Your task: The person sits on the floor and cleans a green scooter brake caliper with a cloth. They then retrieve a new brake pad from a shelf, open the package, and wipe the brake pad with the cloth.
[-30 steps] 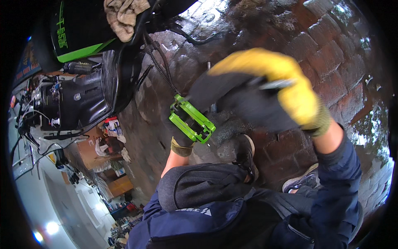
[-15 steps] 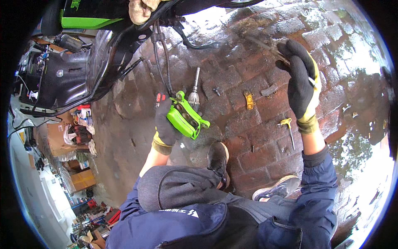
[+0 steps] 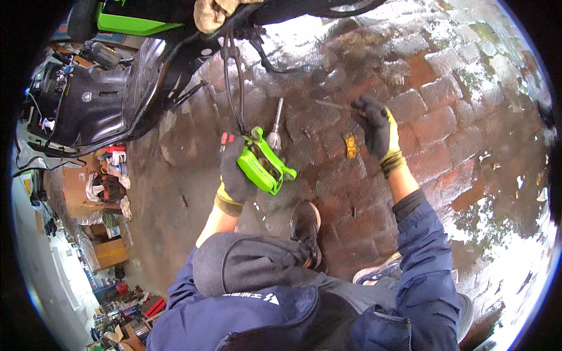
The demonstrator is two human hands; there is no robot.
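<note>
The right grip (image 3: 379, 131) has moved leftward, nearer the yellow bracket (image 3: 350, 146).

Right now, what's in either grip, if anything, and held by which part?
Left grip: green caliper, by its left side; the hold's underside is hidden. Right grip: thin tool, by its right end; too blurred to name.

The caliper (image 3: 259, 172) is bright green, the hands' (image 3: 377, 127) gloves (image 3: 236, 180) black and yellow, the sleeves (image 3: 424, 251) navy, the bricks (image 3: 374, 196) reddish-brown.
</note>
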